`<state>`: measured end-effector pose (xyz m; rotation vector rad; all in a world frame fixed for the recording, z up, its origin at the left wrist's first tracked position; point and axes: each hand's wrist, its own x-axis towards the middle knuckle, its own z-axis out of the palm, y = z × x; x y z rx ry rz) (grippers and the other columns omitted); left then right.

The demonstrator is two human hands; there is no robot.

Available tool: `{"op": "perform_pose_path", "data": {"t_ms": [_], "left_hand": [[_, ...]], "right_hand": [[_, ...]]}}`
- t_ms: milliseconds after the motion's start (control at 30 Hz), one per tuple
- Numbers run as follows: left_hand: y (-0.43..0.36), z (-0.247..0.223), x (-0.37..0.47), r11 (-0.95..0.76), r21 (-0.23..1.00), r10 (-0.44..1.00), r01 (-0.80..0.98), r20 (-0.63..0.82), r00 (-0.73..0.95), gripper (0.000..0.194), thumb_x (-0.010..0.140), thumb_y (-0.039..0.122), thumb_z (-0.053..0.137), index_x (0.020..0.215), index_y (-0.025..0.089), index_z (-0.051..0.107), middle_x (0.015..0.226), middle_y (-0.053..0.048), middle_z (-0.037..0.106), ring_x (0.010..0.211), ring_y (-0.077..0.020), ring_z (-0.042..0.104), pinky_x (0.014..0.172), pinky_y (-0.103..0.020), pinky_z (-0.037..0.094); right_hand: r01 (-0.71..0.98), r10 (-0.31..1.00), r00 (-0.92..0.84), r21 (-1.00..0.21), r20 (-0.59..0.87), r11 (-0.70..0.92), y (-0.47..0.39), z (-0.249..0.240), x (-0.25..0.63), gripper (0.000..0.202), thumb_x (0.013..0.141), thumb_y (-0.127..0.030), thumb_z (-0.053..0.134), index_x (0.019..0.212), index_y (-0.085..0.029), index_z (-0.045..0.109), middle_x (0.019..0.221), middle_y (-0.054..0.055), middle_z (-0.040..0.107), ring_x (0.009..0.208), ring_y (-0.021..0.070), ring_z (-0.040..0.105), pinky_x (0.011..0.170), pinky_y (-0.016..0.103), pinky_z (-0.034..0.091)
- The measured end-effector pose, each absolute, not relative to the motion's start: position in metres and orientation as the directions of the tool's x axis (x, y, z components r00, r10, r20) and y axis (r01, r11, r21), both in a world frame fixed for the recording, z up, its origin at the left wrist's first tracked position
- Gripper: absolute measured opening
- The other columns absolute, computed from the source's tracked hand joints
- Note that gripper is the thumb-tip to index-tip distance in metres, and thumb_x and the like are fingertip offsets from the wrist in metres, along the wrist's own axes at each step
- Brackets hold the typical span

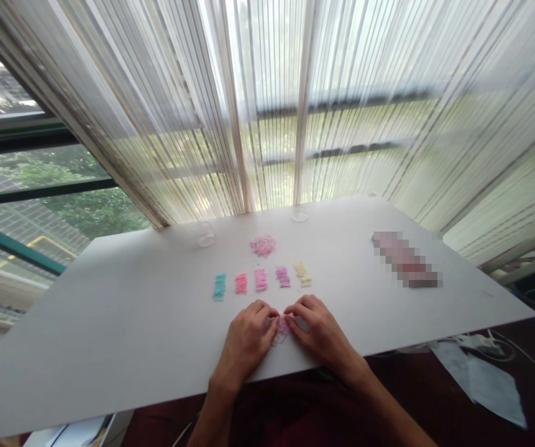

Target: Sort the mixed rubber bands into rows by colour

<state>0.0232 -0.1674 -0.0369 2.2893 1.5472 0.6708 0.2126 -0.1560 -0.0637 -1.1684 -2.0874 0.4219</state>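
Note:
At the table's near side my left hand (pixel 253 332) and my right hand (pixel 316 329) face each other, thumbs and forefingers pinched almost tip to tip. Just between and below the fingertips lies a small heap of pale pink-lilac pieces (pixel 283 328), partly covered by the fingers. What is pinched is too small to make out. Beyond the hands runs a row of neat little stacks: teal (pixel 219 286), coral pink (pixel 241 284), light pink (pixel 260 280), purple (pixel 283 277) and pale yellow (pixel 302 274). Behind them sits a loose pile of mixed pink pieces (pixel 263 246).
The white table (pixel 122 323) stands against a window with striped sheer curtains (pixel 342 99). A clear container (pixel 205 236) and a clear round dish (pixel 299 216) are near its back edge. A pixelated long item (pixel 407 261) lies at right. Cables (pixel 486 344) hang beyond the right edge.

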Motion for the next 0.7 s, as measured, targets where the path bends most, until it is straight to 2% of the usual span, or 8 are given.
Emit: {"op": "perform_pose_path", "data": {"t_ms": [333, 700], "left_hand": [[-0.169, -0.043, 0.013, -0.365, 0.610, 0.930, 0.703, 0.264, 0.255, 0.016, 0.097, 0.031, 0.056, 0.106, 0.023, 0.067, 0.100, -0.004, 0.071, 0.077, -0.0167, 0.065, 0.077, -0.030, 0.055], [-0.170, -0.038, 0.012, -0.395, 0.616, 0.918, 0.682, 0.290, 0.271, 0.014, 0.097, 0.029, 0.058, 0.097, 0.023, 0.070, 0.091, -0.002, 0.072, 0.075, -0.0153, 0.065, 0.073, -0.026, 0.054]], "right_hand": [[0.524, 0.855, -0.288, -0.677, 0.431, 0.517, -0.156, -0.062, 0.214, 0.012, 0.092, -0.014, 0.063, 0.096, -0.024, 0.069, 0.089, 0.004, 0.064, 0.086, 0.0203, 0.064, 0.079, 0.035, 0.057], [0.487, 0.841, -0.260, -0.688, 0.474, 0.538, -0.156, -0.060, 0.214, 0.010, 0.092, -0.016, 0.064, 0.092, -0.024, 0.070, 0.084, 0.003, 0.064, 0.081, 0.0193, 0.065, 0.076, 0.031, 0.057]]}}
